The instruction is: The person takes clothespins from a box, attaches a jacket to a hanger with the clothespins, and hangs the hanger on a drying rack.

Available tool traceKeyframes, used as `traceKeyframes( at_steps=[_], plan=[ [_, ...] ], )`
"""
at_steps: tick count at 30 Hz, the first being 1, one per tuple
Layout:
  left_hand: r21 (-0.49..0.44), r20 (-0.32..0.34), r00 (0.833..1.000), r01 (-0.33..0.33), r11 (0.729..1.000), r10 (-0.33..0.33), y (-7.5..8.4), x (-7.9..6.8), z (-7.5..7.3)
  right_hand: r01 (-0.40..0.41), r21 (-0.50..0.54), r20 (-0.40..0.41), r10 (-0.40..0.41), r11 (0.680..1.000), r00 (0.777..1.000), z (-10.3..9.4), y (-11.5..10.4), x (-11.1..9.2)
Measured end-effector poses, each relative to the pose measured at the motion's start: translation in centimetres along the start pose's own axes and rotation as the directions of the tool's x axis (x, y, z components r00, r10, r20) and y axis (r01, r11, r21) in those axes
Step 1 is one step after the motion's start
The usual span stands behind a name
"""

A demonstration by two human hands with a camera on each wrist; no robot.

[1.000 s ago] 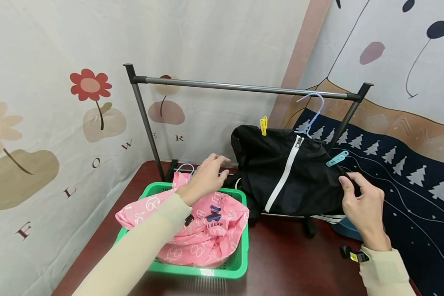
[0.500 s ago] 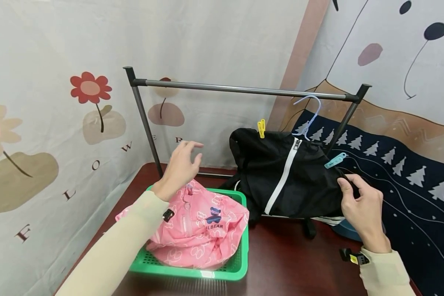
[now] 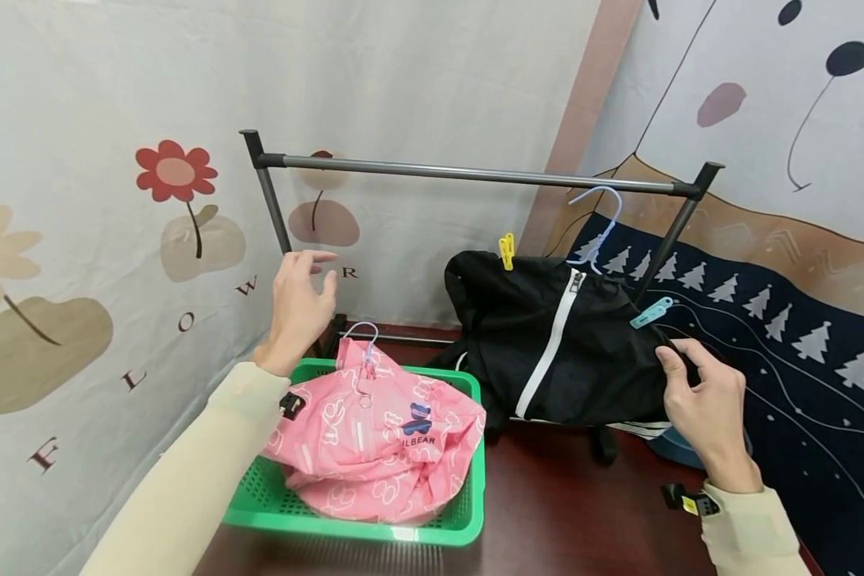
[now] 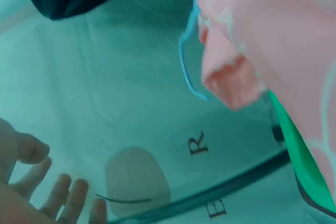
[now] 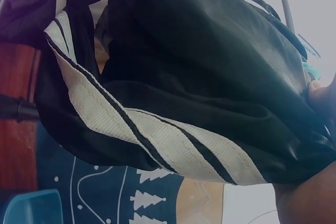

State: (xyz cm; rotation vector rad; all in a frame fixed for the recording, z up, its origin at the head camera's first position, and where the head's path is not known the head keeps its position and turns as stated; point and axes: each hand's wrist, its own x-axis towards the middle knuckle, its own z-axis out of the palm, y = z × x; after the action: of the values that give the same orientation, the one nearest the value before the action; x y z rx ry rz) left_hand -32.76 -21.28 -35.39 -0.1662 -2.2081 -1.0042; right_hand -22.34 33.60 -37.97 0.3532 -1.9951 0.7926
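Note:
A black jacket (image 3: pixel 583 344) with a white zip hangs from the rack on a lavender hanger (image 3: pixel 605 228). My right hand (image 3: pixel 709 408) pinches the jacket's right edge between thumb and fingers. A blue clothespin (image 3: pixel 651 313) sits on the jacket near that hand, and a yellow clothespin (image 3: pixel 506 252) on its top left. In the right wrist view, the jacket's white striped band (image 5: pixel 152 135) hangs in a twist. My left hand (image 3: pixel 298 308) is raised, empty, with fingers loosely bent. Below it a pink printed garment (image 3: pixel 382 448) lies bunched, with a hanger hook (image 3: pixel 363 328) sticking out at its neck.
The pink garment fills a green basket (image 3: pixel 374 528) on the dark red table (image 3: pixel 540 504). A metal rail (image 3: pixel 461 171) spans the rack behind. Beneath the jacket at right sits a blue container (image 3: pixel 673 448). Printed curtains (image 3: pixel 432 88) line the back.
My left hand has moved left and upward, away from the black jacket and over the pink garment's left side. My right hand keeps its pinch on the black jacket, nearly still.

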Motion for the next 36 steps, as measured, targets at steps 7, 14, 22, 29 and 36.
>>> traceKeyframes(
  at_steps=[7,14,22,29,36],
  plan=[
    [-0.026,-0.182,0.983,0.019,0.999,-0.024,-2.0,1.1,-1.0,-0.005,-0.011,0.000,0.005,1.000,1.000,0.0,0.0,0.0],
    [-0.011,-0.214,0.962,0.171,0.985,-0.170,-3.6,1.6,-1.5,-0.006,-0.013,-0.003,0.006,1.000,1.000,0.0,0.0,-0.2],
    [-0.031,-0.135,0.973,0.182,0.983,-0.185,-5.1,2.3,-1.9,-0.001,-0.004,-0.004,0.001,1.000,1.000,0.1,0.1,-0.4],
    [-0.008,-0.051,0.978,0.204,0.979,-0.205,-5.5,2.7,-2.1,0.003,0.000,-0.009,-0.003,1.000,1.000,0.2,0.1,-0.3],
    [0.039,-0.037,0.976,0.217,0.975,-0.216,-5.6,3.1,-2.0,0.001,-0.011,-0.025,-0.002,1.000,1.000,0.1,0.4,-0.3]
  ],
)
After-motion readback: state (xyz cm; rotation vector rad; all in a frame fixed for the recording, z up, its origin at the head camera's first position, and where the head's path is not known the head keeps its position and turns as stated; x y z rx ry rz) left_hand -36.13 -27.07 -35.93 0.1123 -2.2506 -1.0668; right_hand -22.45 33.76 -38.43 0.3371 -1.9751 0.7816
